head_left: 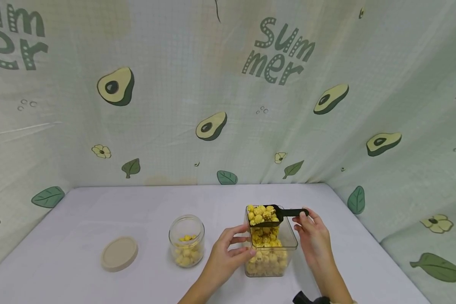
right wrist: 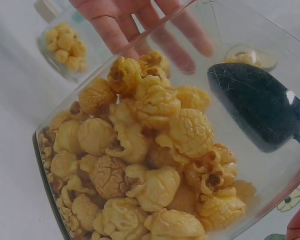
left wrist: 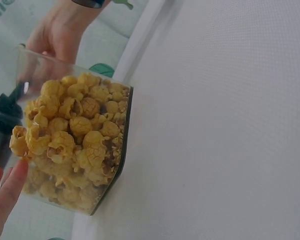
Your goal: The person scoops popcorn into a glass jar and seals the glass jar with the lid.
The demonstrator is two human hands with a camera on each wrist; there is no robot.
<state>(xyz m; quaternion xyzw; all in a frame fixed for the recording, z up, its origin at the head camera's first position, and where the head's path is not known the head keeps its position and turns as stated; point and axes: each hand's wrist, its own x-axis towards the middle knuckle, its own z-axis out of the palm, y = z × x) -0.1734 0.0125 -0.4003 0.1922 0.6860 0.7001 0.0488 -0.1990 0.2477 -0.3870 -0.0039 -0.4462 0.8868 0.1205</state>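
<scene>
Centrally, right hand [head_left: 312, 234] pinching loaded black scoop [head_left: 274, 214] above popcorn tub [head_left: 270, 253], left hand [head_left: 228, 253] gripping its side, jar [head_left: 186, 240] near.

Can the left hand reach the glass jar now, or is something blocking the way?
Probably yes. The left hand holds the side of the clear box, and the jar stands open just to its left on the table, with nothing between them. The hand would have to release the box first.
</scene>
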